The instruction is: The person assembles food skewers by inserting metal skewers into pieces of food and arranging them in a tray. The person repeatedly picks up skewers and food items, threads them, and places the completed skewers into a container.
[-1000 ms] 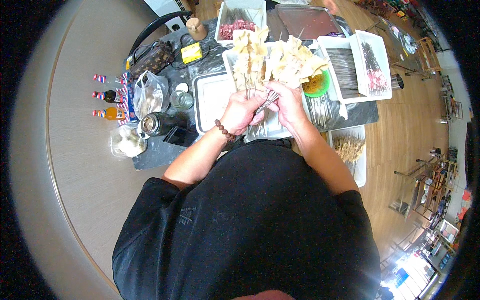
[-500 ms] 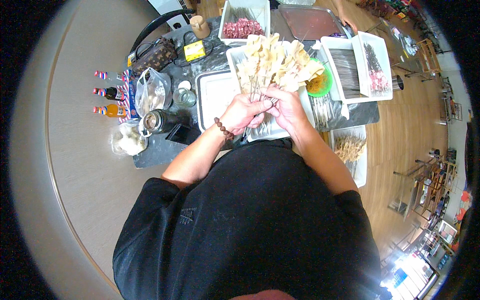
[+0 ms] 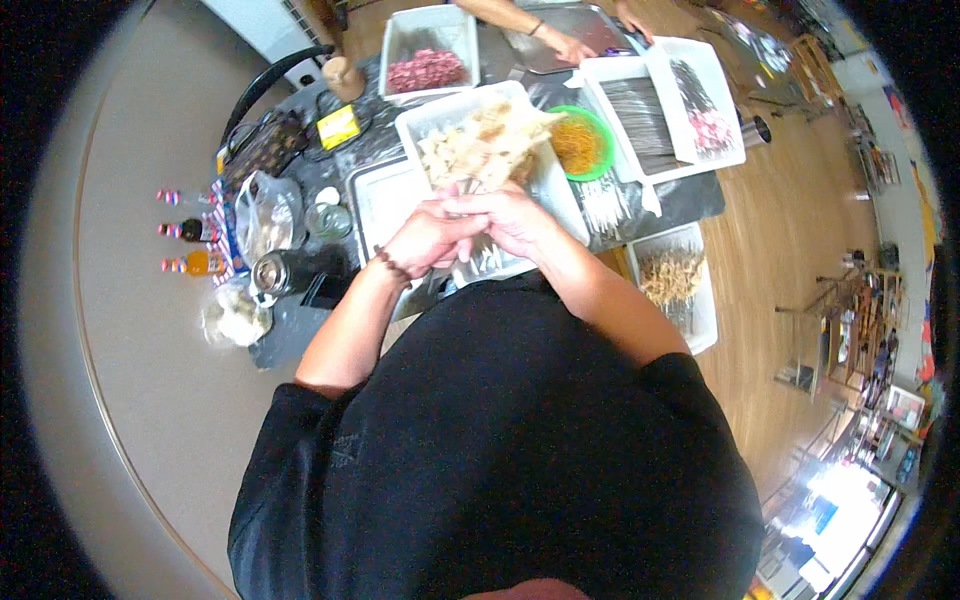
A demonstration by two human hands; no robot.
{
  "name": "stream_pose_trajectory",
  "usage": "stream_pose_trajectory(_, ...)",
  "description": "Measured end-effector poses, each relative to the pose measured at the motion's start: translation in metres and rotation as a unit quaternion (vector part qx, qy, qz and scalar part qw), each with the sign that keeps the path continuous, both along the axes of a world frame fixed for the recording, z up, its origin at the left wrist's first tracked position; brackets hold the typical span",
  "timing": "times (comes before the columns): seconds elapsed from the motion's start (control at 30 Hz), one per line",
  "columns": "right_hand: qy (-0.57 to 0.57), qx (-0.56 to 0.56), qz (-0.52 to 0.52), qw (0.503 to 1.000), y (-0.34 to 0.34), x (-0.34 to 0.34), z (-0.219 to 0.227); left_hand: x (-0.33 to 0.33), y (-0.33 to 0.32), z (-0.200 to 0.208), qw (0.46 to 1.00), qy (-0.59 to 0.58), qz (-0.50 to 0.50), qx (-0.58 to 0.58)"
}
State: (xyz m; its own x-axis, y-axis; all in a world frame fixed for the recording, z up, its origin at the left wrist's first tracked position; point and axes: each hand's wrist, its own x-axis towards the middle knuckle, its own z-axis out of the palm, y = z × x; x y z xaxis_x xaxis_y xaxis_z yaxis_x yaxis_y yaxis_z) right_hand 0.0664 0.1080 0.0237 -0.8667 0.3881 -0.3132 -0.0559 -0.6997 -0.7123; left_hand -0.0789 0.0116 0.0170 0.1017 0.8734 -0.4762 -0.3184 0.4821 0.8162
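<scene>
We seem to be gathering the pale skewers [image 3: 480, 140] into one bunch above the white tray [image 3: 566, 205] near the counter's [image 3: 690, 197] front edge. Our left hand [image 3: 430, 238] and right hand [image 3: 508, 216] overlap, fingers closed together around the sticks, whose ends are mostly hidden. The next move probably calls for a firm grip and lined-up sticks. Beside the tray, a green bowl [image 3: 606, 150] holds orange shreds [image 3: 576, 142]; toward the far edge, a white bin [image 3: 475, 45] holds red meat [image 3: 428, 70].
</scene>
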Motion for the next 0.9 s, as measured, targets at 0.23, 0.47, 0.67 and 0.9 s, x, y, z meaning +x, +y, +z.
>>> stream_pose_trajectory(0.23,-0.174,0.097,-0.193,0.961,0.003,0.008,-0.021,-0.005,0.016,0.001,0.978,-0.022,0.177,0.11)
stream_pose_trajectory(0.47,-0.128,0.242,0.03,0.961,-0.002,0.018,-0.025,0.021,0.037,-0.025,0.964,-0.113,0.228,0.071)
stream_pose_trajectory(0.67,-0.036,0.249,0.054,0.966,0.016,0.047,-0.044,0.032,0.04,-0.041,0.964,-0.206,0.157,0.059)
stream_pose_trajectory(0.9,-0.025,0.451,0.081,0.889,0.046,0.076,-0.067,0.059,0.029,0.046,0.831,0.534,-0.13,-0.083)
